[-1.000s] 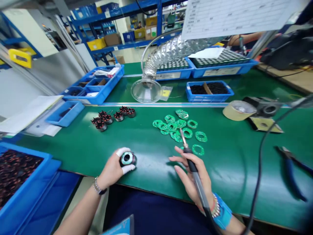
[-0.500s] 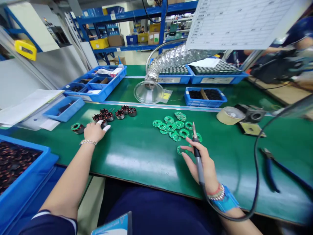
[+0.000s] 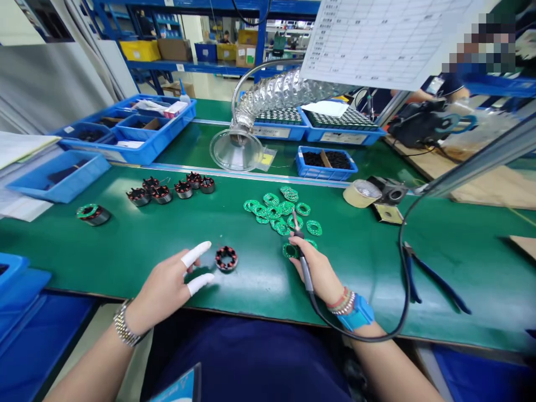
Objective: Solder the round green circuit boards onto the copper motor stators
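Note:
My left hand (image 3: 167, 281) is open, with white finger cots on its thumb and a finger. Just beyond its fingertips, a motor stator (image 3: 226, 268) with copper windings lies apart from it on the green bench. My right hand (image 3: 321, 272) grips a soldering iron (image 3: 307, 272), its tip pointing up and away. At the fingers of that hand is a green ring-shaped circuit board (image 3: 286, 250); whether they pinch it I cannot tell. More ring boards (image 3: 274, 212) lie in a loose pile behind. To the far left, one stator (image 3: 97, 216) lies tilted with a green board on its end.
Several stators (image 3: 161, 194) stand at back left. A fume hood (image 3: 237, 151) hangs over the bench. Pliers (image 3: 412, 273), a round tub (image 3: 358, 195) and the iron's looping cable (image 3: 404, 268) are on the right. Blue bins (image 3: 329, 173) line the back. Another person is at the upper right.
My left hand has moved from the stator group toward me and right, and one stator now lies in front of it. My right hand has reached the ring board. The view has shifted.

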`<action>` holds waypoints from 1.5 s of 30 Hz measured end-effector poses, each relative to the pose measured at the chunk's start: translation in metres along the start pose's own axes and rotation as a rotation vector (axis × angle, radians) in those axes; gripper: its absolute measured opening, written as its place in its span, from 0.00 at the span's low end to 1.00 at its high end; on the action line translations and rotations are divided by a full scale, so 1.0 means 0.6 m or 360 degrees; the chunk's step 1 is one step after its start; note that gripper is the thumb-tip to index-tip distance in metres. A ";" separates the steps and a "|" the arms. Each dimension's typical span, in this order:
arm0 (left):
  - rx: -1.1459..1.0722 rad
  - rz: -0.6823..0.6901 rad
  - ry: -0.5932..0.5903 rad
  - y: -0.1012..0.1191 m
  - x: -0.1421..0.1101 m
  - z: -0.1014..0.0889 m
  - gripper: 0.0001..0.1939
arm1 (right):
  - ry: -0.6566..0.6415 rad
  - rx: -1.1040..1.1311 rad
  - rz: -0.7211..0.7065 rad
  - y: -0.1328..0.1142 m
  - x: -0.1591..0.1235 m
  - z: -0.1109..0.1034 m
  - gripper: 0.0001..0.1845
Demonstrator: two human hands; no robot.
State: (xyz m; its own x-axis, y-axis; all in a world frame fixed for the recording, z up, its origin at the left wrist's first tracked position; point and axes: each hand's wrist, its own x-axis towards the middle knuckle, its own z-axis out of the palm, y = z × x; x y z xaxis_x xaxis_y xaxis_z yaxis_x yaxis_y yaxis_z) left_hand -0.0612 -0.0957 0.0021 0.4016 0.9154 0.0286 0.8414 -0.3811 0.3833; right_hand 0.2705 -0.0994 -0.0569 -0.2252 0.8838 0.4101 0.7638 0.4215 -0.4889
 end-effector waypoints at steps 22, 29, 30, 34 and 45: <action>-0.0869 0.0185 -0.0256 0.052 0.066 0.064 0.29 | 0.0064 0.0581 0.0016 -0.121 -0.039 0.027 0.21; -0.1605 -0.0176 -0.0281 0.097 0.032 0.068 0.19 | 0.0344 0.0693 -0.0053 -0.145 -0.029 0.030 0.19; -0.1592 -0.0185 -0.0286 0.097 0.032 0.067 0.19 | 0.0371 0.0689 -0.0055 -0.145 -0.027 0.028 0.18; -0.1304 -0.0137 -0.0281 0.095 0.030 0.058 0.20 | 0.0461 0.0701 -0.0016 -0.145 -0.019 0.019 0.16; -0.0777 0.0063 -0.0150 0.086 0.030 0.046 0.28 | 0.0049 0.0608 -0.0320 -0.101 -0.023 0.026 0.11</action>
State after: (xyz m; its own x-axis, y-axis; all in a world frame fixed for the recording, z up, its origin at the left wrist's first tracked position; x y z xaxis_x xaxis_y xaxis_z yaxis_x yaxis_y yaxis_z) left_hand -0.0003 -0.1024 -0.0030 0.4797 0.8771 -0.0231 0.5663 -0.2893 0.7717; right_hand 0.2181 -0.1342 -0.0449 -0.3241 0.7724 0.5462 0.4263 0.6346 -0.6446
